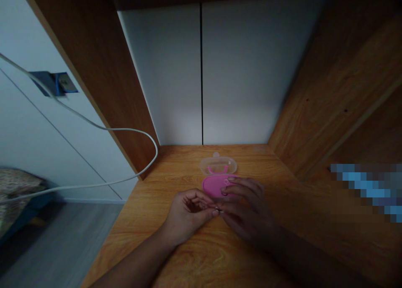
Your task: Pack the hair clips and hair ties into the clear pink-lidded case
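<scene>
Left hand (186, 216) pinches a tiny piece (219, 211) near the pink case (215, 186), likely light, best edge-held; right hand (254, 210), grip unclear.

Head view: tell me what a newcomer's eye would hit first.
Probably the bright pink plastic oval on the wooden tabletop, just nearer than a clear plastic container. Next, the left hand and right hand with fingertips close together beside it. At left, a white cable loops across the view.
</scene>
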Demonstrator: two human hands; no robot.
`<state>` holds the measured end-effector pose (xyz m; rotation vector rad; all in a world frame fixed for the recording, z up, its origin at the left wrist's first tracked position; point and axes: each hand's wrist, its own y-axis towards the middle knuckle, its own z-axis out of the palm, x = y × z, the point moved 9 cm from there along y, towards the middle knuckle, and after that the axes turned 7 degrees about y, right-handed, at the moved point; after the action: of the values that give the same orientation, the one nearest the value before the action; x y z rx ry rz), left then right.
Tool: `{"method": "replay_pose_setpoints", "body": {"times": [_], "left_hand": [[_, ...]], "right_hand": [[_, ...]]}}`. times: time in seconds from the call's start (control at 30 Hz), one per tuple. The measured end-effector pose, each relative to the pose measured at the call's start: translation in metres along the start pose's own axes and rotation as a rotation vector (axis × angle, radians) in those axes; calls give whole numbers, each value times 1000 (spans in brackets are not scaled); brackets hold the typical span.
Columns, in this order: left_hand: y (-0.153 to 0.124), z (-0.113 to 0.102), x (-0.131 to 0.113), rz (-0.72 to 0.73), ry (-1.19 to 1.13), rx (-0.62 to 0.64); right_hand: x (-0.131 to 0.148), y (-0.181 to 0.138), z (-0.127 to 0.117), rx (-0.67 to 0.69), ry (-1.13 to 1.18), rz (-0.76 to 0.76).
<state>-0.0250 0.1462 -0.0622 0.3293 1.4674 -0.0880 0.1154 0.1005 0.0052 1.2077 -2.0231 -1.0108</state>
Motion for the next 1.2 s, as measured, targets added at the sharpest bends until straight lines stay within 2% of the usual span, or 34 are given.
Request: {"method": "replay_pose_setpoints", "body": {"times": [0.1, 0.23, 0.33, 0.43, 0.6, 0.93, 1.2], "left_hand": [[-2, -11, -6, 63, 193, -105], [-4, -24, -19, 221, 587, -263], [-1, -20, -16, 283, 796, -234], [2, -16, -4, 256, 921, -161], [4, -15, 2, 204, 975, -124], [-4, 11, -16, 338, 1050, -39], [-7, 12, -21, 376, 1045, -31]], "right_hand": [[-11, 0, -5, -67, 24, 81], [-36, -4, -6, -131, 28, 249], [-53, -11, -6, -184, 77, 371], [-65, -17, -3, -203, 131, 486], [-66, -20, 1, -200, 139, 560], [-61, -19, 1, -167, 45, 589], [-57, -20, 3, -101, -2, 548]]}}
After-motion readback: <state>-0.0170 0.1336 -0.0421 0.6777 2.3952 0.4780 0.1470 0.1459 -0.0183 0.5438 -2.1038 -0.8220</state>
